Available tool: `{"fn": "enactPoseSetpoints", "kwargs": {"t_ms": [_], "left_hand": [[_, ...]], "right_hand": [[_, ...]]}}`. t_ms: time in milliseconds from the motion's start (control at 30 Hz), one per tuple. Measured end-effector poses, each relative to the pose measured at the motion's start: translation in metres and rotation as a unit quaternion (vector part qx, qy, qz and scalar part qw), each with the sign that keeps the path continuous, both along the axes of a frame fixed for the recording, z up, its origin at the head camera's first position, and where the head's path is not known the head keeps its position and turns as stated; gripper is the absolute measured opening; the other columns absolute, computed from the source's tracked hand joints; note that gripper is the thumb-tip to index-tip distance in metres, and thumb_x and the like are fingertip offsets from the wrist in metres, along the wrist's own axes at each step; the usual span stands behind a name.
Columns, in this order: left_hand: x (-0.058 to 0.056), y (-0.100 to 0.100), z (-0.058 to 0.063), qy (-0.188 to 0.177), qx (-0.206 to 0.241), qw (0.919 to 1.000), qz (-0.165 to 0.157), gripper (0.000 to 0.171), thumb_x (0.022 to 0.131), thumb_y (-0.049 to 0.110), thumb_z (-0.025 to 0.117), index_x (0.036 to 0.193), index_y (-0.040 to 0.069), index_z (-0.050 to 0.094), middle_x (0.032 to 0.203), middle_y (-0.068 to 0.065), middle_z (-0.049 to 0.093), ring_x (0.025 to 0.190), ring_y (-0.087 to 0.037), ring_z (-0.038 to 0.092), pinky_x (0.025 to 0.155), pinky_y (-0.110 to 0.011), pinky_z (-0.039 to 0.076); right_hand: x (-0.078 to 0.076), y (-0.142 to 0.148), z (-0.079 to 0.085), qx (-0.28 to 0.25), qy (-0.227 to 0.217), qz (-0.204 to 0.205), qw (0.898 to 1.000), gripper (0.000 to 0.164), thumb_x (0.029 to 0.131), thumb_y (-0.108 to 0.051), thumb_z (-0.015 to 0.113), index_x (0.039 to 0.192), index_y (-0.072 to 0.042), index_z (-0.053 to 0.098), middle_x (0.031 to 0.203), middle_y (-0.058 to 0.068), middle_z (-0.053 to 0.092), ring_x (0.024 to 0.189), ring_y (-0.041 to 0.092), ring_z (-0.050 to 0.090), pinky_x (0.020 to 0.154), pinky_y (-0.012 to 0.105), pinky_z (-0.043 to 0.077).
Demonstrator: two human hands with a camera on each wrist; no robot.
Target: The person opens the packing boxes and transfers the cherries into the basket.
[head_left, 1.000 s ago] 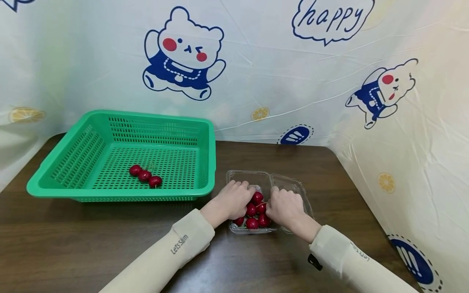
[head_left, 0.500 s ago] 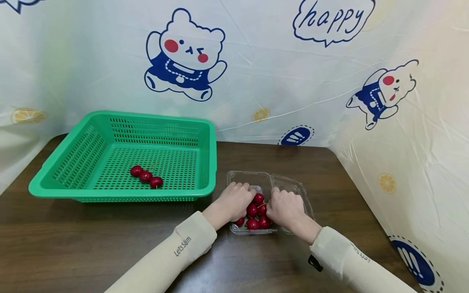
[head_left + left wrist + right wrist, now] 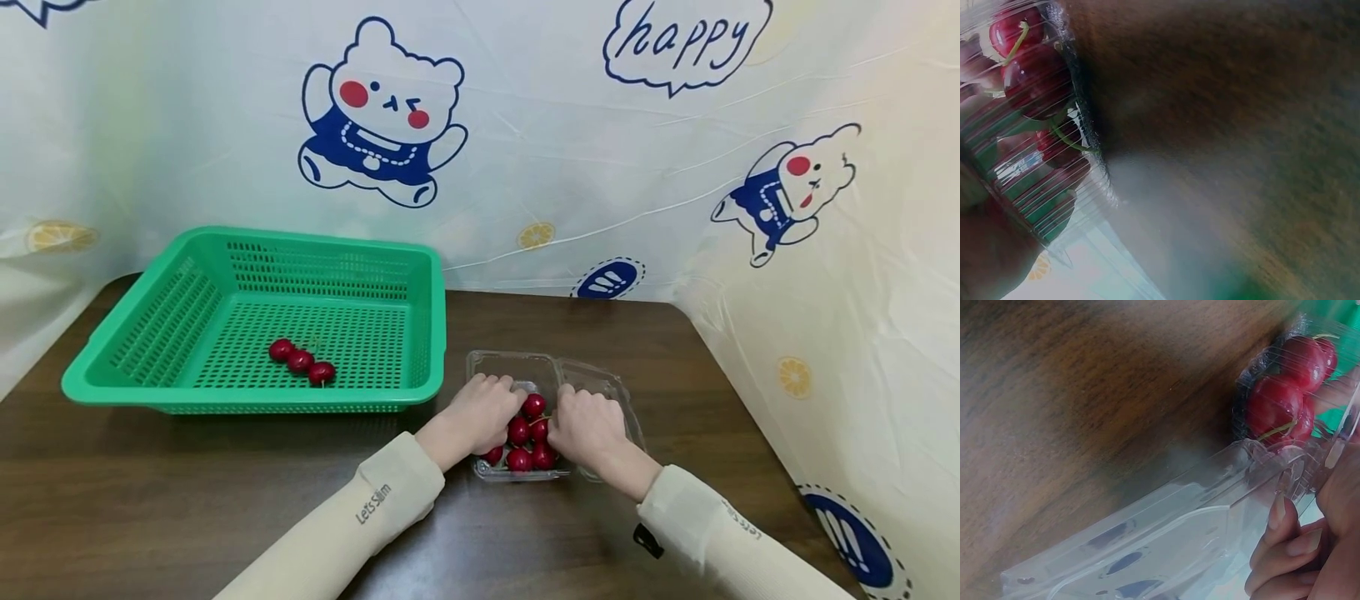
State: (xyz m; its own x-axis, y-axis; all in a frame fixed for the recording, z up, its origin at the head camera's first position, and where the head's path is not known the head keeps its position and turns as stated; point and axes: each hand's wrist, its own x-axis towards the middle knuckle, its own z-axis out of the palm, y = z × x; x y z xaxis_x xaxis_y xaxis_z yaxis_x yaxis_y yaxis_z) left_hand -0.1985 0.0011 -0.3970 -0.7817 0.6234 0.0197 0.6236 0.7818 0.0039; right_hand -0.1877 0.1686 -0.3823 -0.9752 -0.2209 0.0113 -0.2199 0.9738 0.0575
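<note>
A clear plastic clamshell box (image 3: 506,362) stands on the table with several red cherries (image 3: 519,432) in it. Its lid (image 3: 600,380) is folded out to the right. My left hand (image 3: 480,414) grips the box's left side, with fingers over the rim; the left wrist view shows cherries through the ribbed wall (image 3: 1038,203). At the hinge side my right hand (image 3: 588,425) grips the other edge. Its curled fingertips (image 3: 1280,515) show between box and lid in the right wrist view. Part of the fruit is hidden under both hands.
To the left stands a green perforated basket (image 3: 255,396) holding three cherries (image 3: 301,361). A dark wooden table (image 3: 187,492) bears everything. Printed white sheeting (image 3: 525,125) closes off the back and right side.
</note>
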Motion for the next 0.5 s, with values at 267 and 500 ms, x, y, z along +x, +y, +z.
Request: {"fn": "enactPoseSetpoints", "kwargs": {"t_ms": [267,500], "left_hand": [[0.0000,-0.0001,0.0032,0.002,0.018,0.9998,-0.006,0.032,0.083,0.017,0.067,0.114,0.010,0.065,0.098,-0.011,0.069,0.085,-0.025,0.065,0.079,-0.037,0.055],[0.0005,-0.0004,0.0082,0.019,0.025,0.9994,-0.014,0.036,0.085,0.017,0.064,0.119,0.010,0.064,0.099,-0.011,0.070,0.085,-0.026,0.066,0.079,-0.038,0.056]], "right_hand": [[0.0004,0.0010,0.0015,-0.001,0.003,0.008,1.000,0.018,0.080,-0.018,0.053,0.068,-0.005,0.053,0.056,0.011,0.056,0.042,0.026,0.050,0.036,0.039,0.042],[0.0012,0.0003,0.0023,0.001,0.005,0.011,1.000,0.017,0.079,-0.017,0.054,0.068,-0.005,0.052,0.055,0.011,0.055,0.041,0.025,0.048,0.035,0.038,0.042]]}}
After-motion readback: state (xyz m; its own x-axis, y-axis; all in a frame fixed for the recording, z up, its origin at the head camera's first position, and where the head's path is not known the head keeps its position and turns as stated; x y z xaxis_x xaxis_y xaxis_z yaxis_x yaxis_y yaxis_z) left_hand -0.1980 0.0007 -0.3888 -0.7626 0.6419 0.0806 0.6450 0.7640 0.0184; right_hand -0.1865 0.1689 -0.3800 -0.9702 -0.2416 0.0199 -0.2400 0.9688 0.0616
